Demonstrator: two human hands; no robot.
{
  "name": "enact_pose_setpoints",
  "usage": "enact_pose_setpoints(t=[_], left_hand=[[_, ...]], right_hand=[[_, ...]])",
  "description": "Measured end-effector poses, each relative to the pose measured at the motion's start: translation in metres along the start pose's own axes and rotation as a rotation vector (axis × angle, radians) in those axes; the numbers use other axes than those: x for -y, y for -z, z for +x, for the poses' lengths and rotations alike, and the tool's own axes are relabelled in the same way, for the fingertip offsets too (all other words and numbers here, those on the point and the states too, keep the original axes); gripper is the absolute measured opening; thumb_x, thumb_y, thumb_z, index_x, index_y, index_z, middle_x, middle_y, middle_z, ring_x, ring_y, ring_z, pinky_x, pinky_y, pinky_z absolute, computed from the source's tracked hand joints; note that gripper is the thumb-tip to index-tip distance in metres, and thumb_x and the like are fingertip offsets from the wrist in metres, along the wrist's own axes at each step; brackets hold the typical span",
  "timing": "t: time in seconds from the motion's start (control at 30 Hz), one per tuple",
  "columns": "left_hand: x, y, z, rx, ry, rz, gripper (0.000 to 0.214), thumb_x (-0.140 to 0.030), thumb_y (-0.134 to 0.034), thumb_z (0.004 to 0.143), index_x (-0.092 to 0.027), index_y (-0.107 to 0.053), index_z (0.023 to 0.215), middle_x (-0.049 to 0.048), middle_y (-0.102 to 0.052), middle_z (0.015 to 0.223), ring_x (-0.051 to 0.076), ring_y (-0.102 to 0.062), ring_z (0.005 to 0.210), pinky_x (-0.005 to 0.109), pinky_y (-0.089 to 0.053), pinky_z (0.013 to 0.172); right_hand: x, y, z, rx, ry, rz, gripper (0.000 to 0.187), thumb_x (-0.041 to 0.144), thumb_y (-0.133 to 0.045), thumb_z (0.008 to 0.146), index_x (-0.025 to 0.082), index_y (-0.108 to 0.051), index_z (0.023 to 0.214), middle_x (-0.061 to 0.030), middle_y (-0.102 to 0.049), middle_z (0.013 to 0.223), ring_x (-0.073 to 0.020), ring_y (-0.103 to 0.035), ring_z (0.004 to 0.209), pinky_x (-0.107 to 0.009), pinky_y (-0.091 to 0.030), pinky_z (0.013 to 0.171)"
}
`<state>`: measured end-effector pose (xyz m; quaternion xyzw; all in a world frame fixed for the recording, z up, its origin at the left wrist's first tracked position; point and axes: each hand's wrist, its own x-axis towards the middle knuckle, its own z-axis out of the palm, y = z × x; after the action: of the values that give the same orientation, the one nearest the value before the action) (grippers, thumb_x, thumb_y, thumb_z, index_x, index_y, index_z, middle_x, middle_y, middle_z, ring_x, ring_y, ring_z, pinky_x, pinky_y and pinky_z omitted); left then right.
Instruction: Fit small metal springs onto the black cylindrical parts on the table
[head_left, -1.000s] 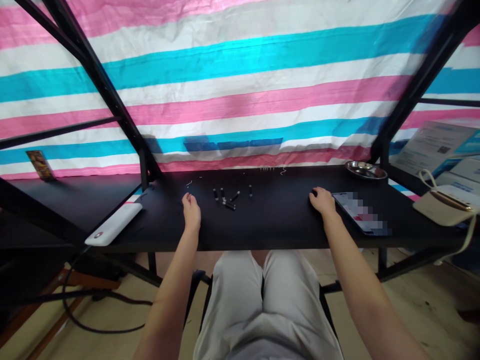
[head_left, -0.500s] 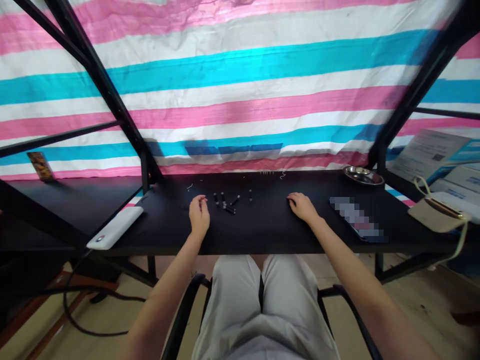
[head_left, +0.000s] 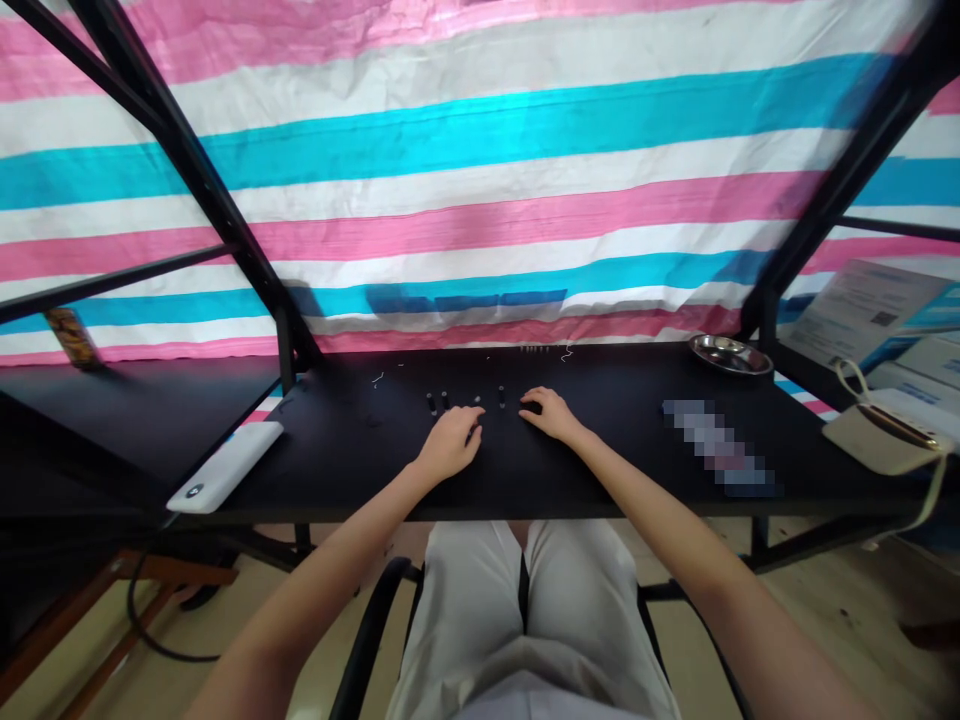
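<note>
My left hand (head_left: 451, 441) is over the middle of the black table, palm down, with thumb and index finger apart. It covers part of a group of small black cylinders with light ends; the end of one cylinder (head_left: 478, 400) shows just beyond its fingertips. Behind its knuckles stand or lie two more, a left cylinder (head_left: 431, 404) and a neighbouring cylinder (head_left: 445, 400). To the right, a single cylinder (head_left: 502, 397) sits between both hands. My right hand (head_left: 551, 412) rests near it with curved fingers and a gap to the thumb; nothing shows in it.
A white power strip (head_left: 226, 467) lies at the table's left end. On the right are a blurred-out phone-like object (head_left: 716, 450), a shiny metal dish (head_left: 731, 356) and a beige pouch (head_left: 885, 435). Tiny pale pieces (head_left: 535, 349) line the back edge. Black frame posts flank the table (head_left: 360, 460).
My left hand has moved right, over the cylinders that lay loose in the middle. My right hand has moved left, close to the single cylinder.
</note>
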<state>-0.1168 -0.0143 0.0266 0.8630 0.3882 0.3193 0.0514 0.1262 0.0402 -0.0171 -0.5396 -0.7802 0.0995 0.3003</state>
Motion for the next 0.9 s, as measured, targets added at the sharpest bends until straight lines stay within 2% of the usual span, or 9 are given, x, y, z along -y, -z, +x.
enact_pose_setpoints(t=[0.1,0.23,0.37,0.5,0.57,0.67,0.73,0.8,0.9], left_hand=[[-0.003,-0.007,0.019,0.01,0.094,-0.089,0.042,-0.021,-0.05,0.078,-0.018,-0.047,0.12,0.0064,-0.058,0.085,0.019,-0.054,0.077,0.033,-0.045,0.076],[0.004,-0.024,0.043,-0.004,0.217,-0.18,0.048,-0.021,-0.053,0.076,-0.017,-0.044,0.122,0.0026,-0.056,0.079,0.015,-0.054,0.069,0.03,-0.045,0.072],[0.008,-0.039,0.06,-0.033,0.266,-0.274,0.041,-0.023,-0.055,0.075,-0.018,-0.049,0.115,-0.0019,-0.054,0.069,0.012,-0.051,0.06,0.026,-0.043,0.065],[-0.003,-0.047,0.069,-0.116,0.312,-0.401,0.014,-0.024,-0.054,0.076,-0.019,-0.054,0.089,-0.0034,-0.052,0.063,0.009,-0.046,0.052,0.023,-0.04,0.057],[-0.01,-0.049,0.071,-0.172,0.345,-0.532,0.009,-0.024,-0.053,0.077,-0.018,-0.052,0.083,-0.0024,-0.053,0.064,0.008,-0.048,0.053,0.022,-0.04,0.056],[-0.018,-0.052,0.068,-0.232,0.371,-0.767,0.012,-0.024,-0.052,0.078,-0.017,-0.049,0.087,0.0004,-0.058,0.069,0.009,-0.052,0.058,0.022,-0.042,0.058],[-0.021,-0.055,0.064,-0.259,0.383,-0.874,0.014,-0.025,-0.053,0.077,-0.017,-0.047,0.088,0.0011,-0.059,0.071,0.008,-0.053,0.059,0.022,-0.042,0.059],[-0.023,-0.058,0.059,-0.272,0.393,-0.924,0.016,-0.026,-0.054,0.076,-0.017,-0.047,0.088,0.0011,-0.059,0.072,0.008,-0.053,0.058,0.022,-0.043,0.059],[-0.024,-0.06,0.052,-0.272,0.388,-0.944,0.016,-0.025,-0.056,0.075,-0.017,-0.048,0.087,0.0013,-0.059,0.073,0.008,-0.053,0.059,0.022,-0.043,0.06]], right_hand=[[0.011,-0.017,0.017,0.0,-0.016,0.047,0.028,0.032,-0.067,0.07,0.021,-0.066,0.096,-0.0063,-0.061,0.109,-0.0215,-0.054,0.102,-0.037,-0.041,0.089],[0.019,-0.028,0.03,-0.018,0.017,0.082,0.021,0.032,-0.067,0.071,0.021,-0.067,0.089,-0.006,-0.063,0.107,-0.0212,-0.055,0.101,-0.038,-0.04,0.089],[0.023,-0.021,0.026,-0.039,0.045,0.081,0.015,0.027,-0.058,0.078,0.02,-0.066,0.09,-0.0065,-0.066,0.096,-0.0197,-0.058,0.091,-0.036,-0.043,0.084],[0.023,-0.003,0.014,-0.072,0.084,0.105,0.019,0.026,-0.054,0.08,0.02,-0.066,0.093,-0.0061,-0.067,0.089,-0.0195,-0.059,0.084,-0.037,-0.043,0.083],[0.022,0.006,0.008,-0.136,0.076,0.241,0.02,0.029,-0.054,0.08,0.02,-0.066,0.093,-0.0055,-0.067,0.089,-0.0182,-0.06,0.082,-0.035,-0.044,0.081],[0.025,0.015,0.0,-0.24,-0.008,0.526,0.026,0.036,-0.056,0.077,0.02,-0.066,0.094,-0.0044,-0.067,0.085,-0.0159,-0.06,0.073,-0.032,-0.047,0.074],[0.029,0.017,-0.004,-0.26,-0.059,0.695,0.031,0.041,-0.057,0.076,0.019,-0.064,0.096,-0.0032,-0.066,0.079,-0.0143,-0.059,0.066,-0.031,-0.048,0.069],[0.034,0.016,-0.006,-0.258,-0.083,0.812,0.035,0.045,-0.057,0.076,0.019,-0.063,0.098,-0.0015,-0.063,0.073,-0.0122,-0.056,0.059,-0.029,-0.048,0.063],[0.041,0.014,-0.009,-0.297,-0.108,0.862,0.035,0.048,-0.055,0.076,0.018,-0.061,0.093,0.0015,-0.057,0.064,-0.0095,-0.05,0.052,-0.025,-0.043,0.054]])
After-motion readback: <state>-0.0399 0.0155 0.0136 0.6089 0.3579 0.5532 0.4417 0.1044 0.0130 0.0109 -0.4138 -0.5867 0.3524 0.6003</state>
